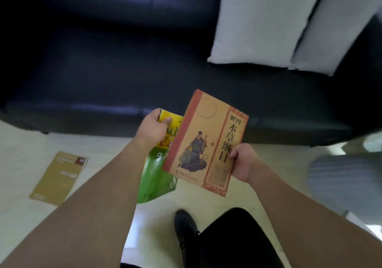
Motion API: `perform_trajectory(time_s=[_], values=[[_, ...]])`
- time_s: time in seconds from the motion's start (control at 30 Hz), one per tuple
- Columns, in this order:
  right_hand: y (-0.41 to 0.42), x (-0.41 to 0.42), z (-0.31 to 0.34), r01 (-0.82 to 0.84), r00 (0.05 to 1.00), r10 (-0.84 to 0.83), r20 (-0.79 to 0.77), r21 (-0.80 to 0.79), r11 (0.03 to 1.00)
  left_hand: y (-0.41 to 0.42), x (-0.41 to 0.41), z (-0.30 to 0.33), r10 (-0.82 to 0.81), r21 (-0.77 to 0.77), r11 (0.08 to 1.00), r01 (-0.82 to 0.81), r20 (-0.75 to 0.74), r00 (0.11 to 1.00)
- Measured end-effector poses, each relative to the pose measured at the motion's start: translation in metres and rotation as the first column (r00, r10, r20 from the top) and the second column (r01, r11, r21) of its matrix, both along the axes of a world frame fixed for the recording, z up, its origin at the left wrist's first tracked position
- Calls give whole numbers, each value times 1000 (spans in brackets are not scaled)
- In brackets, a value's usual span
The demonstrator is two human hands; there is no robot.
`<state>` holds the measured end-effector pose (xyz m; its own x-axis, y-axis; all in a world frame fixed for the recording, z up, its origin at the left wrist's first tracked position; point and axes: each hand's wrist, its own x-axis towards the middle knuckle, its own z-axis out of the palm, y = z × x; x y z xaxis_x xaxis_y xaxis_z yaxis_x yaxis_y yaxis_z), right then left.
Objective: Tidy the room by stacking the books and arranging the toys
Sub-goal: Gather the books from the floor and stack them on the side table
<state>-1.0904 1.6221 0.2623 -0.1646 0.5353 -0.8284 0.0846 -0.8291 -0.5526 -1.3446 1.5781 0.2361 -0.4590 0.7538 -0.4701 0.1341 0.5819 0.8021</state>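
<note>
So the tan hardcover book with the red border and a seated robed figure on its cover (203, 143) is up in the air in front of you, tilted, its lower right edge sitting in your right hand (242, 163). That hand's fingers are curled round the edge, thumb on the cover, so it's got a proper grip. The cover reads 图解本草纲目 down the right side; the small print at the bottom is too blurry to make out.

Just left of it, partly tucked behind, is the yellow-and-green glossy paperback (159, 170). Your left hand (154, 128) pinches its top yellow corner, thumb on the front, fingers wrapped behind. I can read "生" in white on the green part and some big letters on the yellow bit, but the tan book and your hand cover the rest. The two books overlap, though I can't tell if they actually touch.

Further left, a flat khaki paperback with a small dark red square (59, 177) lies on the pale tiled floor (22, 154), well apart from both hands; its title is unreadable.

Behind all that is a dark navy leather sofa (103, 61) with two light grey cushions (266, 21) leaning at the right. Your black shoe (185, 226) is at the bottom.
</note>
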Motion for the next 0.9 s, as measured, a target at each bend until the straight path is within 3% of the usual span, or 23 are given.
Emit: perform_trajectory(time_s=[0.2,0.37,0.6,0.9], values=[[14,105,221,109,994,-109,-2,34,994,80,114,253,-133,36,991,132,23,991],[13,181,344,209,977,-211,41,41,977,122,205,400,-260,117,961,251,74,963],[30,240,381,416,909,-411,-69,80,906,172,278,458,-418,194,903,383,192,888],[49,316,412,642,766,-622,-160,210,737,243,386,484,-634,215,756,618,475,610]])
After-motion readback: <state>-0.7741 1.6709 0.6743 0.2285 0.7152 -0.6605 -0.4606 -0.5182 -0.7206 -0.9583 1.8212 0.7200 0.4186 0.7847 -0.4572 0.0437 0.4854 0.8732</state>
